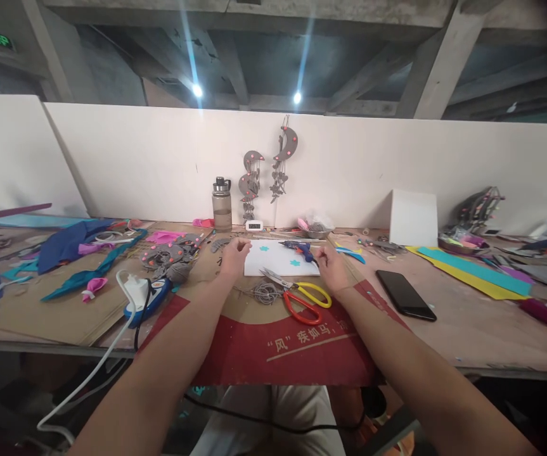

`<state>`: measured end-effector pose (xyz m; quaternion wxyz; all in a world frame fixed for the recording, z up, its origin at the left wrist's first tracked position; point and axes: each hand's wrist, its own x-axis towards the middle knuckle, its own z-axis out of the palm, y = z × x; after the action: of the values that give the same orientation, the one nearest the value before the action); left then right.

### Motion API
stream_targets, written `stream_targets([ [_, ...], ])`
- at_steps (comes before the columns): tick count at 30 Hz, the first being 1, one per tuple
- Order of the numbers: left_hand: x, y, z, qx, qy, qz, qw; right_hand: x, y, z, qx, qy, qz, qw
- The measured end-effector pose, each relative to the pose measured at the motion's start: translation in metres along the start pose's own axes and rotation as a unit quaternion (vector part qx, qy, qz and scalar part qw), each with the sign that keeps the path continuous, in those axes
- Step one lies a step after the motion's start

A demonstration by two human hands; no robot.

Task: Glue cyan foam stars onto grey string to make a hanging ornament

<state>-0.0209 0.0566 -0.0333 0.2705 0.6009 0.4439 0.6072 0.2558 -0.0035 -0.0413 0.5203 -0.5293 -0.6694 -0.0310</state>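
My left hand (236,258) is closed in a pinch over the left edge of a white board (280,269); what its fingertips hold, if anything, is too small to make out. At the board's right edge my right hand (333,270) has its fingers curled together, their grip unclear. Just beside those fingers lies a blue and black glue gun (305,249), its nozzle pointing left. Two teal flower-shaped cutouts, a left one (264,248) and a right one (295,262), rest on the board. Scissors (307,304) with red and yellow handles lie in front, beside a coil of grey cord (266,292).
A black phone (405,295) lies right. Left are a blue-and-white power strip (152,301), grey felt pieces (171,253) and coloured scraps. A bottle (222,206) and small clock (254,225) stand behind. Moon-shaped hangings (286,144) are on the white partition.
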Motion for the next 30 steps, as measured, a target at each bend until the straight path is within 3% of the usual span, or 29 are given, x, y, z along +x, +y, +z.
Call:
stream_targets([
  [4, -0.006, 0.008, 0.002, -0.069, -0.050, -0.032, 0.996, 0.002, -0.010, 0.002, 0.013, -0.006, -0.006, 1.000],
  [8, -0.021, 0.020, 0.011, -0.153, -0.117, -0.041, 0.980, -0.004, -0.036, 0.008, 0.076, -0.051, -0.014, 0.996],
  [15, -0.050, 0.044, 0.027, -0.110, -0.170, -0.041, 0.978, -0.018, -0.069, 0.019, 0.205, -0.125, 0.007, 0.971],
  [25, -0.060, 0.049, 0.029, -0.121, -0.180, 0.000, 0.976, -0.016, -0.080, 0.018, 0.243, -0.133, -0.022, 0.961],
  [30, -0.057, 0.054, 0.022, -0.078, -0.192, 0.024, 0.978, -0.015, -0.077, 0.015, 0.237, -0.195, -0.023, 0.952],
])
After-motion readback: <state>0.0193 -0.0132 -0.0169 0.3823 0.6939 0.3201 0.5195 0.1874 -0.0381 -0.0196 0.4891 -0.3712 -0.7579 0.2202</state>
